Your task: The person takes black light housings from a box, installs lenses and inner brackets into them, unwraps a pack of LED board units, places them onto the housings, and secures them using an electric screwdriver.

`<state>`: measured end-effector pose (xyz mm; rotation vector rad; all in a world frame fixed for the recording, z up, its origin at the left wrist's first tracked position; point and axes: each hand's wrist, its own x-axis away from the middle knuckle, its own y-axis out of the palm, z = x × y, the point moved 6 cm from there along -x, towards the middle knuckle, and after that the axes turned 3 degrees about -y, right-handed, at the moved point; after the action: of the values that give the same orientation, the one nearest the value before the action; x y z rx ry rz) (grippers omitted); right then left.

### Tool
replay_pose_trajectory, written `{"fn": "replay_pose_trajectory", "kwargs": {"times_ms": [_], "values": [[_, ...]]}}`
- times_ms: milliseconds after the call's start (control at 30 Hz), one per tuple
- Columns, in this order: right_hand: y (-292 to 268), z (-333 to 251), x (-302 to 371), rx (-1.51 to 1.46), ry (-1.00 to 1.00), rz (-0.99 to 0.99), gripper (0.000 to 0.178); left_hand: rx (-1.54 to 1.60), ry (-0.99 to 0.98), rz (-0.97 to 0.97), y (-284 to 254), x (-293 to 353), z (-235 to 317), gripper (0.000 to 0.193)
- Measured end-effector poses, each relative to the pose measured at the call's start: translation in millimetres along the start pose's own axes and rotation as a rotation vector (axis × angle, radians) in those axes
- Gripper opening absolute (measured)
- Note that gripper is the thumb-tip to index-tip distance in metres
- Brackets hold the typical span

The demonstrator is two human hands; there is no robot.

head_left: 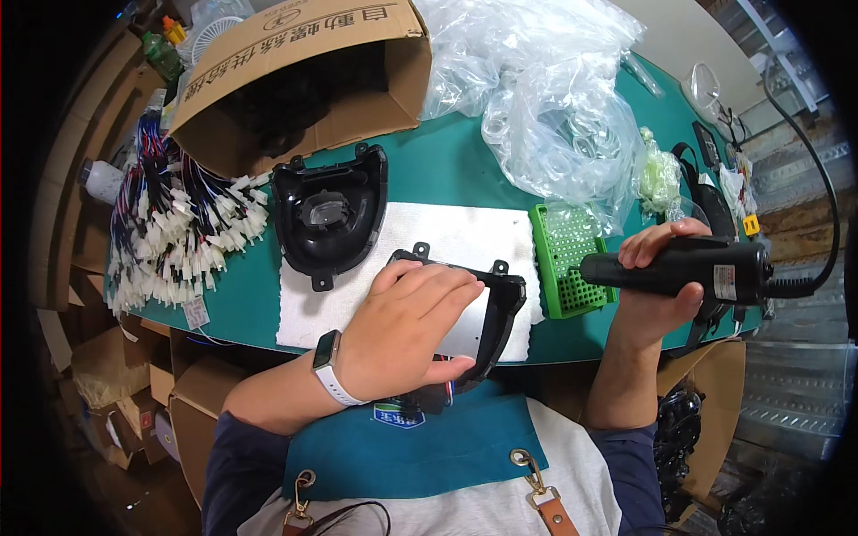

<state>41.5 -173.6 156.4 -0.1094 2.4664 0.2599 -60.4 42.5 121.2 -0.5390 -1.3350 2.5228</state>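
My right hand (660,308) is wrapped round the black body of an electric screwdriver (679,265), held roughly level above the right side of the table, its narrower end toward the left. My left hand (402,326), with a white-strapped watch on the wrist, lies flat over a black plastic frame (507,313). Its fingers are stretched out across the frame's far part, and the thumb is spread toward the near side. Much of the frame is hidden under that hand. A white cloth (308,308) lies beneath it. A black curved housing (295,219) with an oval lens rests partly on the cloth.
A green perforated tray (547,277) stands right of the cloth. Clear plastic bags (563,116) pile up behind. An open cardboard box (407,85) holds dark parts at the far left, beside bundled wires with white connectors (183,223). A coiled cable (791,288) trails from the screwdriver.
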Motion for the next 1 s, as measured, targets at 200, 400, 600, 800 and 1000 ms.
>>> {"fn": "replay_pose_trajectory", "kwargs": {"times_ms": [200, 400, 600, 800, 1000], "values": [[3.1, 3.0, 5.3, 0.149, -0.024, 0.209, 0.067, 0.024, 0.013, 0.08, -6.0, 4.4, 0.8, 0.067], [-0.4, -26.7, 10.6, 0.128, -0.11, 0.253, 0.07, -0.034, 0.024, 0.151, -19.9, 9.9, 4.3, 0.069], [18.8, -76.8, 15.6, -0.171, -0.192, 0.164, 0.073, 0.007, 0.063, 0.129, -8.3, 5.2, 7.9, 0.064], [76.4, -73.6, 30.9, -0.355, -0.149, 0.006, 0.075, -0.001, 0.031, 0.137, -4.5, 10.8, 6.4, 0.064], [92.3, -70.1, 37.8, -0.349, -0.102, -0.059, 0.074, 0.059, 0.073, 0.142, -3.8, 9.8, 5.1, 0.062]]}}
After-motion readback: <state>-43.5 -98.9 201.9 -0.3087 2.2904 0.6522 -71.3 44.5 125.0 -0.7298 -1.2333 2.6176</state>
